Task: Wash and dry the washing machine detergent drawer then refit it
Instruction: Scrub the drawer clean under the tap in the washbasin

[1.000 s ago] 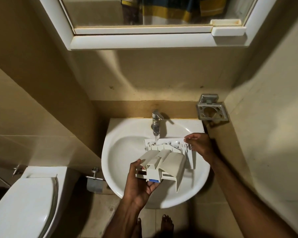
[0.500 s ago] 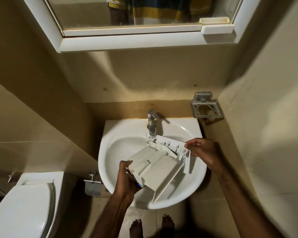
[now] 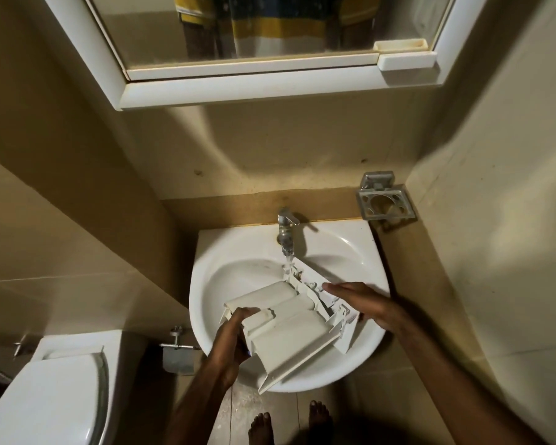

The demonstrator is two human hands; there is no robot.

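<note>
The fingers [image 3: 243,313] of your left hand [image 3: 230,342] are curled over the near left end of the detergent drawer [image 3: 289,329], and they grip it. The fingers [image 3: 334,288] of your right hand [image 3: 363,305] are straight and close together. They lie flat on the far right side of the drawer and do not curl round it.

The drawer is over the sink [image 3: 238,274]. It is white, turned upside down and tilted. Its far end is right under the tap [image 3: 285,231], which stands at the back of the sink. Water runs from the tap onto that far end. The near end of the drawer sticks out a little past the front rim of the sink. You cannot tell if the drawer touches the bowl.

A metal holder [image 3: 386,203] is fixed on the wall just to the right of the sink's back corner. A white cabinet with a mirror [image 3: 270,85] hangs on the wall high above the sink. A toilet [image 3: 45,396] stands to the left of the sink, and a small metal fitting [image 3: 177,346] is on the wall between them. Your bare feet [image 3: 289,425] are on the floor just below the front of the sink.
</note>
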